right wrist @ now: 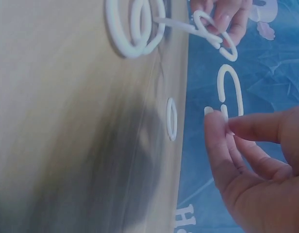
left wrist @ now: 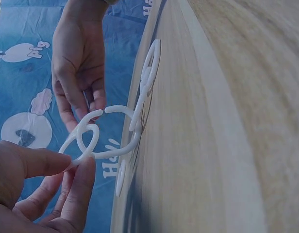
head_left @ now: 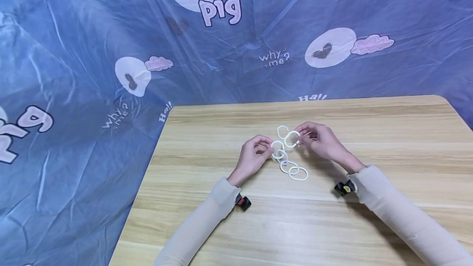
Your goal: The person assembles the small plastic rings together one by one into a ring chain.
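My left hand [head_left: 253, 156] pinches a white plastic ring link [left wrist: 94, 138] between thumb and forefinger. Other white links hang from it as a chain, whose end link [head_left: 307, 174] lies on the wooden table. A separate white link [right wrist: 239, 92] is pinched by the thumb and fingertips of my right hand [head_left: 322, 141]. It is an oval with a small gap in its side, held upright just right of the left hand's link. The two held links are apart in the right wrist view.
One loose white link [head_left: 278, 132] lies on the table [head_left: 207, 225] just beyond the hands. Blue printed cloth [head_left: 221, 65] hangs behind the table's far edge and along its left side. Each wrist wears a small black camera.
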A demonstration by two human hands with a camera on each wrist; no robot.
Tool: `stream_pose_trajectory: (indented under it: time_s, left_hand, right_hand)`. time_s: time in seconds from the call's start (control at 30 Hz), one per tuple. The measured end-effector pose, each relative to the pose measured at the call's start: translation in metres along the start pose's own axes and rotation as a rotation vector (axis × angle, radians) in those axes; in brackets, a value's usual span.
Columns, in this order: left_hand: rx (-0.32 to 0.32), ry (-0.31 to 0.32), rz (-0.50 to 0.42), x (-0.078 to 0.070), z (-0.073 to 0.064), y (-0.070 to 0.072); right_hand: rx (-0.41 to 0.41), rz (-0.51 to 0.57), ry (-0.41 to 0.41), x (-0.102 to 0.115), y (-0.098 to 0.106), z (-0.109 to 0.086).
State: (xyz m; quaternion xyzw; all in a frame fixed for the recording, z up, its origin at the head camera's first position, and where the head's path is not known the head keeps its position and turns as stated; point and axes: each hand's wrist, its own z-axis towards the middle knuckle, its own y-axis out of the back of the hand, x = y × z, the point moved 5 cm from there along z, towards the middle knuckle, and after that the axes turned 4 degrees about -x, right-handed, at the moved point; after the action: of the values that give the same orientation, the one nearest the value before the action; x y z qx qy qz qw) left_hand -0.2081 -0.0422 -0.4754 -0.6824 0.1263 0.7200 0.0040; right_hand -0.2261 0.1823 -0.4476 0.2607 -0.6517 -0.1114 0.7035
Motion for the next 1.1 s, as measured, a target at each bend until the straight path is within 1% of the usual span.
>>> stream_pose_trajectory:
  time_s: [0.17,0.33,0.6,0.73,0.93,1.1]
  left_hand:
    - [0.001,0.003,-0.003,0.001,0.000,0.000]
    - [0.008,0.007,0.005,-0.001,0.000,0.000]
    - [0.018,0.024,0.002,-0.001,-0.001,-0.001]
    - [0.018,0.025,-0.001,0.000,-0.001,-0.002]
    - [0.013,0.020,-0.001,0.000,-0.001,-0.003]
    - [0.022,0.003,-0.007,0.000,0.000,-0.004]
  right_hand:
    - [0.021,0.051,0.006,0.004,-0.004,-0.001]
    - [0.033,0.087,0.013,0.007,-0.008,-0.002]
    - [0.062,0.154,-0.018,0.004,-0.015,-0.001]
    - [0.075,0.183,-0.017,0.002,-0.017,-0.001]
    - [0.089,0.216,-0.030,0.003,-0.020,-0.001]
    - [0.090,0.207,-0.036,0.004,-0.019,-0.001]
